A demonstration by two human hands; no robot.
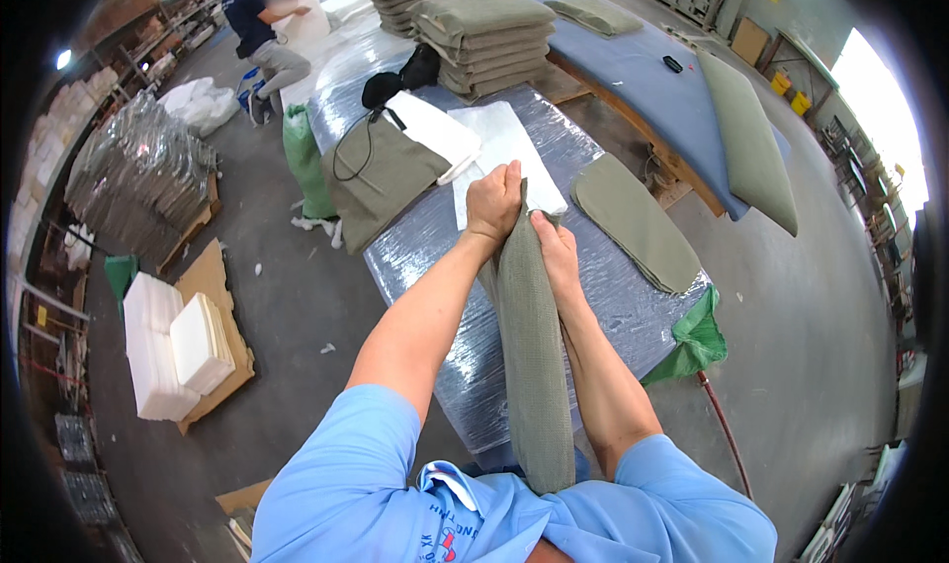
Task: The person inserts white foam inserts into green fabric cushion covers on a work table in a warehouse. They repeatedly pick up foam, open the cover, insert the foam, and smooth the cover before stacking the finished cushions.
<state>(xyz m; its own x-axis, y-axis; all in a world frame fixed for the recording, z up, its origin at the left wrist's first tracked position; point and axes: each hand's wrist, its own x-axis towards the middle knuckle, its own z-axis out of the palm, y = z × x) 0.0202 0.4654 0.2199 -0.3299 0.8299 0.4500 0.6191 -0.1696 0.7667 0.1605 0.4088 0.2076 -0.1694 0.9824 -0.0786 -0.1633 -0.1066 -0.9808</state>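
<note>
A grey-green fabric cushion (535, 365) stands on its narrow edge against my body, its far end pointing away from me. My left hand (494, 203) is closed in a fist round the cover's far corner. On the other side of that end, my right hand (558, 251) grips the fabric with the thumb on top. What lies inside the cover is hidden. Beyond my hands a white foam sheet (504, 143) rests on the plastic-wrapped table (435, 286). To the right lie flat grey-green cushion covers (638, 222).
A folded grey-green cloth (381, 182) and a black cable (341, 168) lie at the table's left. Stacked cushions (484, 44) stand farther back. A blue table (643, 69) bears a long cushion (746, 138). White foam blocks (158, 346) sit at left. Another person (252, 29) works far left.
</note>
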